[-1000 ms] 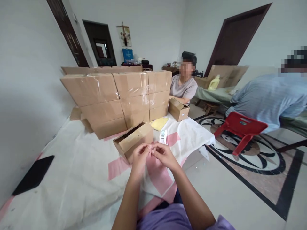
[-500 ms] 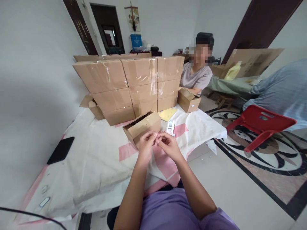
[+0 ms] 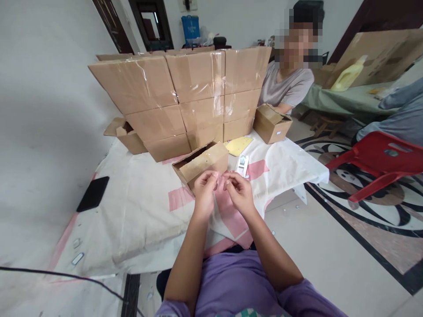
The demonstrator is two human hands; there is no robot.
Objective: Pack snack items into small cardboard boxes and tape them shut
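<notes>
My left hand (image 3: 206,187) has thumb and fingers pinched together in front of the open carton. My right hand (image 3: 238,187) is closed in a pinch a short way to its right. Between the fingertips there may be a small see-through thing, too faint to name. Just behind the hands lies a small open cardboard box (image 3: 206,163), its flap up. A white card-like packet (image 3: 243,165) with a small picture rests on the pink-and-white cloth (image 3: 152,220), beyond the right fingers. Behind it is a yellow flat sheet (image 3: 238,145).
Taped cardboard boxes (image 3: 198,81) form a stack at the back of the table. Another carton (image 3: 272,124) stands by a seated person (image 3: 287,88) at right. A black tablet-like slab (image 3: 93,193) lies on the left edge. A red chair (image 3: 390,154) stands on the floor.
My fingertips, close together before, are now a little farther apart. The whole view has tipped downward and shifted slightly.
</notes>
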